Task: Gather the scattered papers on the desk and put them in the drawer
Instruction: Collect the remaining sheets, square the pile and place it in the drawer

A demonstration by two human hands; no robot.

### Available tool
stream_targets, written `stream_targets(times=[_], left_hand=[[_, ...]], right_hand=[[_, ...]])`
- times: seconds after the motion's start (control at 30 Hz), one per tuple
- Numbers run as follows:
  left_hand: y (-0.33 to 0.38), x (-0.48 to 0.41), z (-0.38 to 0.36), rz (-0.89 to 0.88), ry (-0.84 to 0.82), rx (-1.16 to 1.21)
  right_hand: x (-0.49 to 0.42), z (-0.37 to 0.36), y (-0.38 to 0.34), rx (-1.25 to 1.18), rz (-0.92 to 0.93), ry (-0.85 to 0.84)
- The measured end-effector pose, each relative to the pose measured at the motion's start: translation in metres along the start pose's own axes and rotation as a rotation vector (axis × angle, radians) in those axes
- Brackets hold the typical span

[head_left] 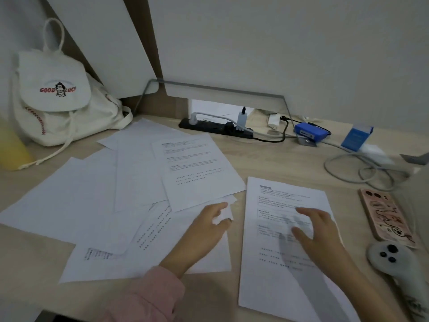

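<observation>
Scattered papers (130,182): an overlapping fan of white sheets on the left and middle of the wooden desk (278,154), some blank side up, some showing printed lines. The uppermost printed sheet (197,173) lies askew at the fan's right edge. Below its near corner, a white sheet (224,213) has its corner bent upward, pinched between the thumb and curled fingers of my left hand (209,225). That arm's pink sleeve (148,296) crosses the lowest sheet of the fan.

Just beside the fan, a single printed page (274,282) lies flat near the desk's front edge. My right hand (318,231) is over its middle, palm down, fingers spread. The hand is blurred, and I cannot tell whether the fingertips touch the page.

Right of the page are a phone in a pink case (387,217) and, nearer me, a white controller (394,259). Along the back are a black power strip (216,127) with plugs, a blue pack (310,133), a blue carton (357,138) and loops of grey cable (362,173). At far left is a white drawstring backpack (53,98) lettered GOOD LUCK, with a yellow object (11,149) beside it.
</observation>
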State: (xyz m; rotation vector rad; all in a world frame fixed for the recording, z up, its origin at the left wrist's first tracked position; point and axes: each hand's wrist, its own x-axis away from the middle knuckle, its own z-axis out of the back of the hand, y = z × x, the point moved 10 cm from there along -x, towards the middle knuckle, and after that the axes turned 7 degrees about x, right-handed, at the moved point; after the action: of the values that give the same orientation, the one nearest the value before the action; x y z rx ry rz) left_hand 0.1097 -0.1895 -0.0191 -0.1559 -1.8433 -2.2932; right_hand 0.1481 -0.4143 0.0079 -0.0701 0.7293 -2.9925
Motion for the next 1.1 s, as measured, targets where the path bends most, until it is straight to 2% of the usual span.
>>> stream_targets(times=[0.1,0.2,0.33,0.47,0.57,0.67,0.73,0.83,0.93,1.03,1.1], left_hand=[[-0.002,0.002,0.055,-0.013,0.165,-0.035],[-0.01,0.005,0.115,0.009,0.332,-0.052],[-0.035,0.008,0.188,0.134,0.54,-0.041],[-0.07,-0.001,0.215,0.313,0.534,0.17],[-0.079,-0.005,0.221,0.335,0.558,0.337],[-0.076,-0.012,0.216,0.301,0.555,0.504],[-0.072,-0.019,0.206,0.267,0.497,0.452],[-0.067,-0.023,0.192,0.239,0.476,0.345],[-0.056,-0.017,0.2,0.167,0.564,0.23],[-0.03,0.008,0.235,0.057,0.781,0.038],[-0.004,0.039,0.262,-0.043,0.986,-0.078]], right_hand=[[-0.013,-0.02,-0.068,0.042,0.256,-0.094],[-0.02,-0.051,-0.13,0.081,0.42,-0.175],[-0.029,-0.1,-0.186,0.121,0.501,-0.246],[-0.033,-0.135,-0.208,0.186,0.533,-0.267],[-0.037,-0.15,-0.207,0.378,0.547,-0.22],[-0.04,-0.146,-0.215,0.455,0.623,-0.019],[-0.039,-0.141,-0.224,0.468,0.696,0.125],[-0.043,-0.132,-0.228,0.466,0.706,0.215],[-0.049,-0.13,-0.22,0.421,0.712,0.201],[-0.065,-0.117,-0.202,0.161,0.512,0.1],[-0.071,-0.109,-0.189,-0.153,0.353,0.017]])
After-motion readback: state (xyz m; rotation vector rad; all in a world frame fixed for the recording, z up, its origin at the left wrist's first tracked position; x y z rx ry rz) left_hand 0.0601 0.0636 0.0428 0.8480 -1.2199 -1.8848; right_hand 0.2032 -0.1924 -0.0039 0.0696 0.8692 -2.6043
